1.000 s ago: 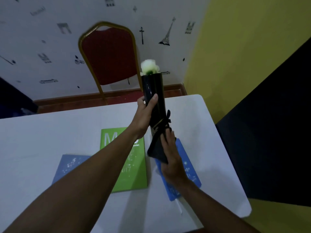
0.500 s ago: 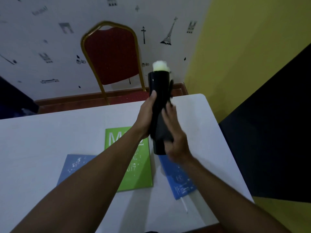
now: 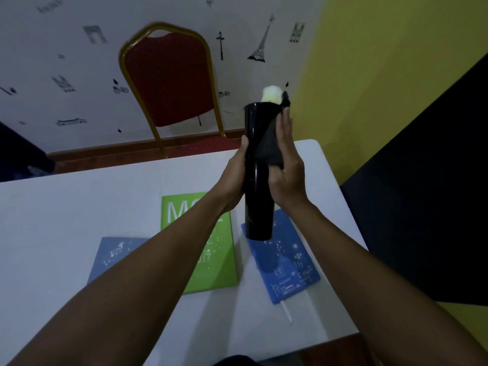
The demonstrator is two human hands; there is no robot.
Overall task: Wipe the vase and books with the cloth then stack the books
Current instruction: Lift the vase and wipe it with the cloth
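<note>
Here, a tall black vase (image 3: 257,180) held upright above the worktop (image 3: 79,207), gripped around its middle by the left hand (image 3: 233,178). Right hand (image 3: 286,165) pressed flat against the other side, fingers straight, pinning a dark cloth (image 3: 269,146) to the upper wall just below the rim. Pale flower (image 3: 270,94) above the fingertips. Below the hands, three books flat and unstacked: green book (image 3: 211,268) under the left wrist, blue book (image 3: 285,260) beneath the vase base, light blue book (image 3: 113,254) beyond the left forearm.

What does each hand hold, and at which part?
Left hand grips the black vase at its middle; right hand presses the dark cloth on its upper side.
</note>
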